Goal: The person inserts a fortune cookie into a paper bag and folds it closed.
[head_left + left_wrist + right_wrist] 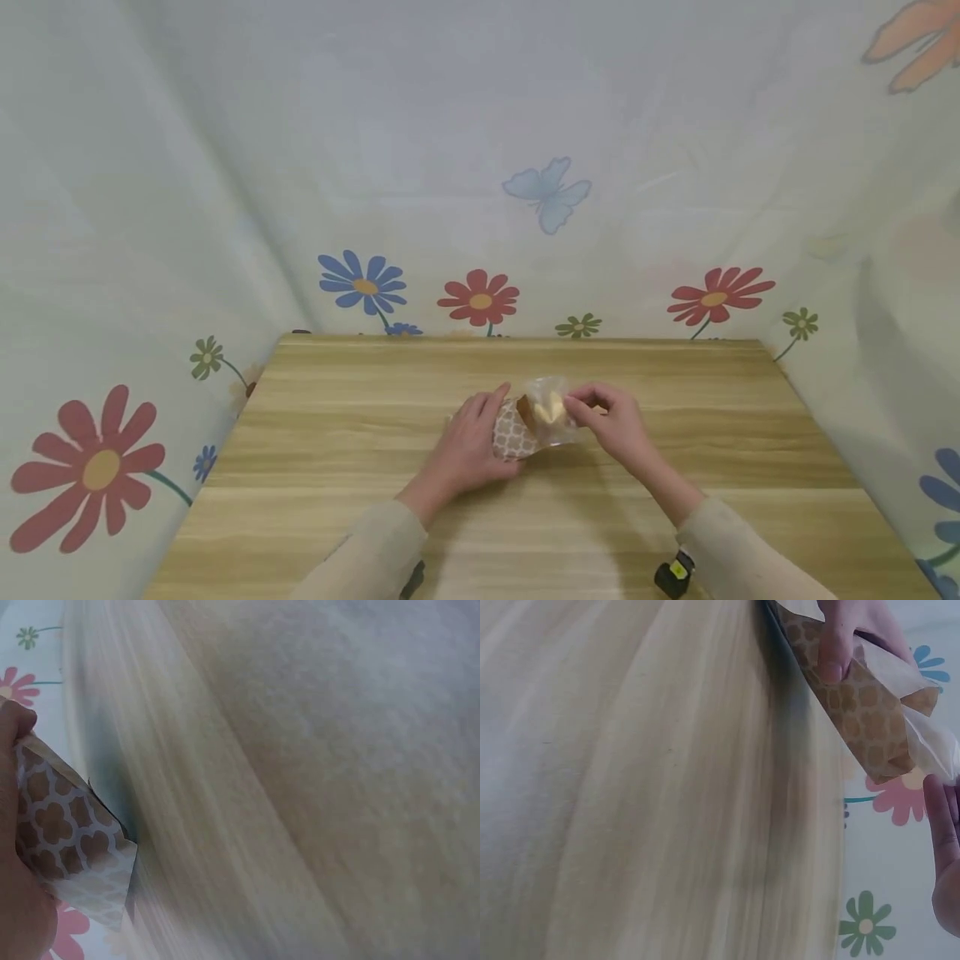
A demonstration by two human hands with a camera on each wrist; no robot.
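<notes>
My left hand (467,442) grips a brown paper bag (512,433) with a white lattice print, thumb on the near side and fingers over the far side. The bag lies on its side, its mouth facing right. From that mouth sticks out a clear plastic bag (551,408) with something pale yellow inside, too blurred to name. My right hand (615,421) pinches the right edge of the plastic between thumb and fingers. The right wrist view shows the whitish plastic (934,746) leaving the torn-looking paper opening. In the left wrist view, only the patterned paper (71,825) shows beside the hand.
A wooden-grained table (337,400) spreads beneath both hands. Behind it and at both sides hangs a pale curtain (420,208) printed with flowers and a butterfly. A black device (672,575) sits under the right sleeve.
</notes>
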